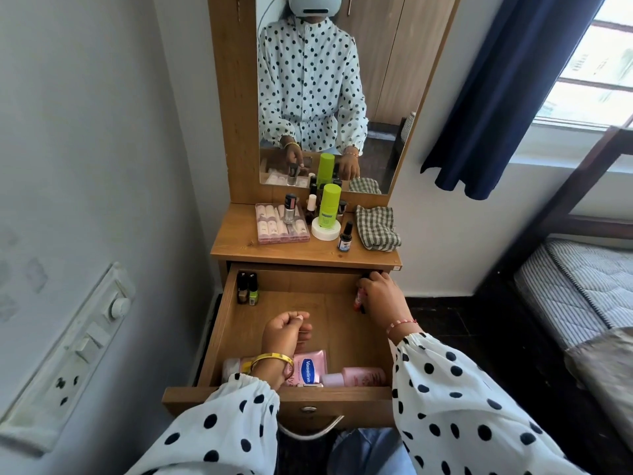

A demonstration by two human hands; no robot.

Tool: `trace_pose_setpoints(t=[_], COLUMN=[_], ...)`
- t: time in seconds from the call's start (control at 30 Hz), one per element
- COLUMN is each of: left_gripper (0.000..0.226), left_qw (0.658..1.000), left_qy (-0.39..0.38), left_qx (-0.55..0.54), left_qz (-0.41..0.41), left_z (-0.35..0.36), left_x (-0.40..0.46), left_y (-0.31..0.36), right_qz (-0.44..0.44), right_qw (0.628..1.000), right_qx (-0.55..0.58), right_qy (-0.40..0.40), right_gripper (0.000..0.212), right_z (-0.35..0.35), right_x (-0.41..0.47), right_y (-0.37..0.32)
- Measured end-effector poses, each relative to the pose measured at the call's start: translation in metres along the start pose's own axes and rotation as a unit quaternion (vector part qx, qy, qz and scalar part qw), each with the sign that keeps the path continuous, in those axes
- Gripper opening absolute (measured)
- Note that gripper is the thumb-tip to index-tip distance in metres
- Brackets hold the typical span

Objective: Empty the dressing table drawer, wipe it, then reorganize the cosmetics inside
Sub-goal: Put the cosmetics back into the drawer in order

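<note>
Drawer [239, 341] pulled well out under the dressing table top [301, 253], its floor mostly bare wood. Looks like the reorganizing step: checked cloth [376, 228] lies idle on top, and items are already lined along the drawer's edges.

Right hand [383, 299] at the back right corner, fingers curled round small red-and-dark items [359, 301], likely lipsticks; can't tell how many, nor whether it is setting them down or lifting them.

Left hand [286, 332] hovers mid-drawer, fingers loosely curled; nothing visible in it.

Two nail polish bottles [248, 289] upright in the back left corner. Vaseline tube [310, 366] and pink bottle [359, 376] lie along the front wall.

On top: pink boxed set [270, 231], green bottle [329, 205] standing on a white jar, small dropper bottle [346, 238].

Next, by my guess: stand the lipsticks against the corner, then reach up for the top items, smallest first
</note>
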State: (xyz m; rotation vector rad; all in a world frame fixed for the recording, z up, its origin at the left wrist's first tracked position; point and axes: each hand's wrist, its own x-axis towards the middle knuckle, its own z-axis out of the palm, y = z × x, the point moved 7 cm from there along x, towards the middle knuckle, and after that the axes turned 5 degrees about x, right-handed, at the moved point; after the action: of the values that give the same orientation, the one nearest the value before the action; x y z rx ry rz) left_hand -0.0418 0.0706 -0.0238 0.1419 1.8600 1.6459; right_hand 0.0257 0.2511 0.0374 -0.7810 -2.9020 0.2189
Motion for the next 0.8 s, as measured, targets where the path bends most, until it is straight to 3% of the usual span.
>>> trace_pose_setpoints(t=[0.2,0.4,0.8], left_gripper=[0.022,0.029,0.024], left_qw=[0.999,0.991,0.986], left_qy=[0.0,0.021,0.023], left_qx=[-0.011,0.019,0.017], left_qz=[0.032,0.128,0.165], left_z=[0.001,-0.012,0.0], left_x=[0.001,0.008,0.047], left_y=[0.015,0.068,0.146], right_qz=[-0.026,-0.019,-0.028], right_qw=[0.994,0.971,0.975], right_qx=[0.101,0.222,0.133], right_qy=[0.011,0.092,0.174], right_gripper=[0.021,0.018,0.04], right_z=[-0.004,-0.043,-0.104], right_x=[-0.001,0.024,0.115], right_y=[-0.032,-0.054,-0.065])
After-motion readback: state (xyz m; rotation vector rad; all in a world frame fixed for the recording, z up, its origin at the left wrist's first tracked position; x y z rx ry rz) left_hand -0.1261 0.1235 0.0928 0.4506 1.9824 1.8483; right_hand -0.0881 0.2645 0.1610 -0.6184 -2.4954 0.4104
